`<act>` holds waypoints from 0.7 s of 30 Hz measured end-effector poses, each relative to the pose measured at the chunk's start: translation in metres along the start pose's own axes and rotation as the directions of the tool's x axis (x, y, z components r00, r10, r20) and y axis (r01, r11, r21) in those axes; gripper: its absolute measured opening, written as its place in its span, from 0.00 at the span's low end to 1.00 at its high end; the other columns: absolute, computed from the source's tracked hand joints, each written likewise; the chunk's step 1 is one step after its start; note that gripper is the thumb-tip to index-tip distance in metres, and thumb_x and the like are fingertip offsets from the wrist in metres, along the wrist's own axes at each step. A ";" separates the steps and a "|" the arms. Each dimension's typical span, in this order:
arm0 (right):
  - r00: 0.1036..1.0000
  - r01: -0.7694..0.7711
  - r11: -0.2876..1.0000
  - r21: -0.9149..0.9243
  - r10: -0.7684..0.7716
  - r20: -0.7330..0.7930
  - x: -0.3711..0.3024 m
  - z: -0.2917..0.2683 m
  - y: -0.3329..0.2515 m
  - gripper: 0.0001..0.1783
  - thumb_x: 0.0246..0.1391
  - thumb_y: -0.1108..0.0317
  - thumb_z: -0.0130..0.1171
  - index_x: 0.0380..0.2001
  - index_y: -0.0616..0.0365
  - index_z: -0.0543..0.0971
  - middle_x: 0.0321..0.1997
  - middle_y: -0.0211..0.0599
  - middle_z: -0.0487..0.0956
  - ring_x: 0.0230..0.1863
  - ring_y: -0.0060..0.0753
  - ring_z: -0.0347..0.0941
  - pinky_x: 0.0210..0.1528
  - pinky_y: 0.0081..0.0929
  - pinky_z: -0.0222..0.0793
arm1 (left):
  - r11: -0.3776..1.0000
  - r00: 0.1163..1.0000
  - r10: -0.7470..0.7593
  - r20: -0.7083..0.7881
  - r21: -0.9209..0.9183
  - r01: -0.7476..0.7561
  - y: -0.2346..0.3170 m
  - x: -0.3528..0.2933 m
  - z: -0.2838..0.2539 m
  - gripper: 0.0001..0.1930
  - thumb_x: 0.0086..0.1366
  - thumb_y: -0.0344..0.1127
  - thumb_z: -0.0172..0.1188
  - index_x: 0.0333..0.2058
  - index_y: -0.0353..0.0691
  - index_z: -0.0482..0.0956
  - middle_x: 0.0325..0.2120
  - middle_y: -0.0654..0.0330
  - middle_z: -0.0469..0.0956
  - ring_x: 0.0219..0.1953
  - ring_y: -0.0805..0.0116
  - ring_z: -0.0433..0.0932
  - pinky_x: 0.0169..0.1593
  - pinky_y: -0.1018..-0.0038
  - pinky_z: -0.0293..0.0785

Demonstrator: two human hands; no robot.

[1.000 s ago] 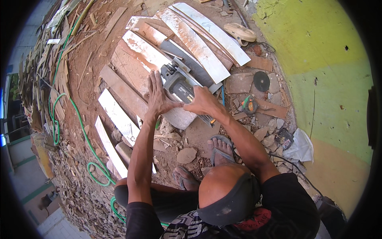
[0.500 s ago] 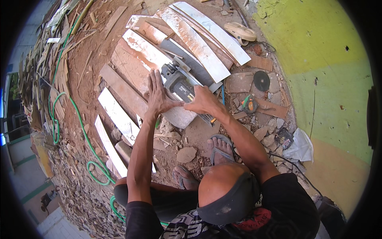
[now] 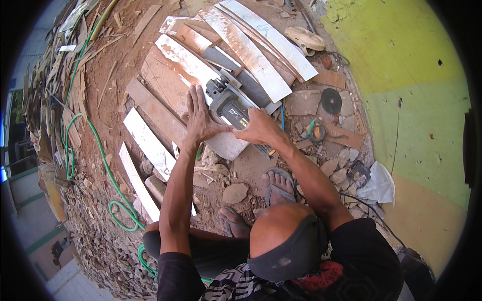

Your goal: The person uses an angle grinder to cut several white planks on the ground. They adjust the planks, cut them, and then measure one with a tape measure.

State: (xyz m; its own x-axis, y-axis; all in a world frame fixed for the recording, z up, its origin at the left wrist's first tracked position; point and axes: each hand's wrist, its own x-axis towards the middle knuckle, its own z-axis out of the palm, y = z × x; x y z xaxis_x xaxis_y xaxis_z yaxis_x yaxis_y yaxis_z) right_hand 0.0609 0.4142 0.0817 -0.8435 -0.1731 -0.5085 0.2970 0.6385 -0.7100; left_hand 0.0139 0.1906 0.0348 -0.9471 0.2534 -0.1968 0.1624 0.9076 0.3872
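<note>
My left hand (image 3: 199, 118) lies beside the power tool with its fingers stretched out over the white board (image 3: 198, 70), its thumb reaching toward my right hand. My right hand (image 3: 260, 126) is wrapped round the rear of a dark grey power tool (image 3: 231, 106). This tool lies along the white board, its knobbed front end pointing away from me; its underside is hidden and its exact kind is unclear. Beneath the near end of the board is a pale stone slab (image 3: 227, 146).
Several white and brown boards (image 3: 246, 50) lie beyond the tool. On the right are a black disc (image 3: 331, 101), an orange and black tape measure (image 3: 316, 131) and a painted wall (image 3: 401, 75). A green hose (image 3: 103, 155) winds across the rubble at left. A dark cable (image 3: 371, 208) runs at lower right.
</note>
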 end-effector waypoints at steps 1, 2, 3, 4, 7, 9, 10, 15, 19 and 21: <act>1.000 -0.001 1.000 0.012 0.001 -0.011 -0.001 0.001 0.002 0.30 0.41 0.54 0.72 0.38 0.73 0.82 0.34 0.62 0.85 0.36 0.54 0.85 0.41 0.43 0.81 | 1.000 1.000 0.013 -0.011 -0.002 -0.013 -0.001 0.000 0.001 0.92 0.16 0.73 0.82 0.75 0.32 0.37 0.76 0.38 0.36 0.79 0.41 0.29 0.77 0.47 0.39; 1.000 -0.002 1.000 0.023 0.003 -0.022 -0.002 0.003 0.004 0.29 0.41 0.54 0.71 0.37 0.73 0.82 0.33 0.61 0.85 0.35 0.53 0.85 0.40 0.43 0.81 | 1.000 0.999 0.027 -0.022 -0.005 -0.027 -0.002 0.001 0.002 0.92 0.15 0.73 0.82 0.75 0.32 0.37 0.76 0.38 0.36 0.79 0.41 0.29 0.77 0.47 0.39; 0.999 -0.003 0.999 0.035 0.005 -0.033 -0.003 0.004 0.006 0.29 0.41 0.54 0.71 0.37 0.72 0.82 0.32 0.60 0.85 0.33 0.53 0.85 0.39 0.43 0.80 | 0.999 0.999 0.031 -0.021 -0.005 -0.031 -0.002 0.001 0.004 0.92 0.15 0.74 0.81 0.75 0.32 0.37 0.76 0.38 0.36 0.79 0.41 0.29 0.77 0.46 0.39; 0.999 0.005 1.000 0.031 -0.004 -0.035 -0.004 0.004 0.007 0.28 0.41 0.54 0.71 0.36 0.72 0.82 0.31 0.59 0.84 0.32 0.52 0.84 0.38 0.43 0.80 | 0.999 0.999 0.033 -0.019 -0.004 -0.033 -0.003 0.001 0.005 0.92 0.15 0.74 0.81 0.75 0.32 0.37 0.76 0.38 0.36 0.78 0.41 0.29 0.77 0.46 0.39; 0.999 0.025 0.999 0.027 -0.024 -0.045 -0.006 0.004 0.008 0.25 0.40 0.56 0.71 0.33 0.70 0.82 0.28 0.57 0.84 0.29 0.49 0.83 0.36 0.43 0.79 | 0.997 0.996 0.065 -0.056 -0.037 -0.067 -0.008 0.003 0.010 0.93 0.15 0.75 0.81 0.75 0.32 0.37 0.76 0.36 0.36 0.78 0.40 0.28 0.77 0.44 0.38; 0.998 0.035 0.999 0.034 -0.033 -0.054 -0.006 0.006 0.010 0.24 0.40 0.56 0.71 0.31 0.70 0.81 0.26 0.56 0.83 0.27 0.48 0.82 0.34 0.43 0.78 | 0.997 0.996 0.064 -0.056 -0.045 -0.066 -0.011 0.003 0.012 0.93 0.14 0.75 0.81 0.75 0.32 0.37 0.76 0.36 0.36 0.78 0.39 0.29 0.77 0.43 0.38; 0.998 0.040 0.999 0.033 -0.038 -0.058 -0.006 0.006 0.012 0.24 0.39 0.56 0.71 0.31 0.70 0.81 0.26 0.56 0.83 0.27 0.48 0.82 0.34 0.43 0.78 | 0.998 0.998 0.049 -0.034 -0.038 -0.050 -0.009 0.003 0.011 0.93 0.14 0.75 0.81 0.75 0.32 0.37 0.76 0.36 0.36 0.78 0.39 0.29 0.77 0.43 0.39; 0.998 0.034 0.999 0.022 -0.033 -0.048 -0.006 0.006 0.014 0.23 0.39 0.57 0.71 0.29 0.70 0.81 0.25 0.56 0.83 0.26 0.48 0.82 0.32 0.42 0.77 | 0.999 0.999 0.041 -0.022 -0.012 -0.041 -0.008 0.001 0.010 0.92 0.17 0.71 0.83 0.76 0.40 0.31 0.77 0.42 0.32 0.79 0.41 0.30 0.73 0.36 0.43; 0.999 0.031 0.999 0.037 -0.030 -0.041 -0.007 0.007 0.015 0.22 0.40 0.57 0.70 0.28 0.69 0.80 0.24 0.54 0.82 0.25 0.45 0.81 0.31 0.42 0.77 | 1.000 0.999 0.027 -0.021 -0.009 -0.027 -0.005 -0.001 0.007 0.92 0.17 0.70 0.82 0.76 0.41 0.31 0.77 0.42 0.32 0.79 0.41 0.31 0.70 0.32 0.45; 0.998 0.025 0.999 0.027 -0.024 -0.050 -0.007 0.008 0.021 0.22 0.40 0.57 0.70 0.27 0.68 0.80 0.23 0.52 0.82 0.24 0.44 0.80 0.30 0.42 0.76 | 1.000 1.000 0.017 -0.001 -0.010 -0.017 0.000 0.001 0.005 0.93 0.15 0.73 0.82 0.76 0.39 0.33 0.77 0.40 0.32 0.79 0.40 0.30 0.72 0.35 0.43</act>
State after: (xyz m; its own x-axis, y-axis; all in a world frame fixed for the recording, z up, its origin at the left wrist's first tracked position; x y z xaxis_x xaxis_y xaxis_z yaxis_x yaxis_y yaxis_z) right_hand 0.0766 0.4225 0.0660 -0.8716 -0.1506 -0.4665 0.2879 0.6131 -0.7357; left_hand 0.0143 0.1928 0.0300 -0.9444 0.2687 -0.1896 0.1759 0.8998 0.3992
